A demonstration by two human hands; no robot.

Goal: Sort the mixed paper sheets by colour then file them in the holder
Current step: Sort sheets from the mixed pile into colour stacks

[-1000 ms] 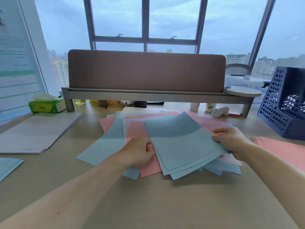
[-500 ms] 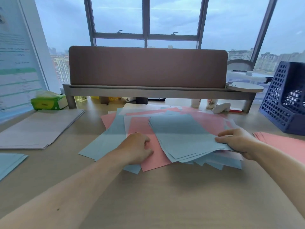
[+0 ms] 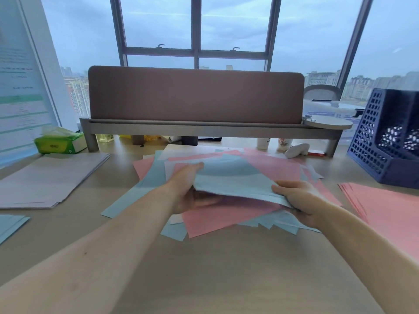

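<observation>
Blue paper is what I have in hand: the blue bundle (image 3: 233, 183) spans the gap between both hands, lifted clear of the mixed pile (image 3: 226, 215) that lies directly beneath them. My left hand (image 3: 189, 191) grips the bundle's left edge, fingers laid over the top and the rest of the hand underneath; my right hand (image 3: 297, 199) is curled round its near right corner. The bundle's long axis runs from one hand across to the other, and it sags a little in the middle. What matters next is where it goes. The sorted blue stack (image 3: 10, 224) lies well out to the left of my left hand, near my own side of the desk, partly cut off by the frame, so I judge the left arm is the nearer one to carry it over. The pink stack (image 3: 385, 207) sits just right of my right hand, and the holder (image 3: 374, 141) stands beyond it, further right and forward. Filing there looks premature, since the pile below both hands is plainly unsorted.
</observation>
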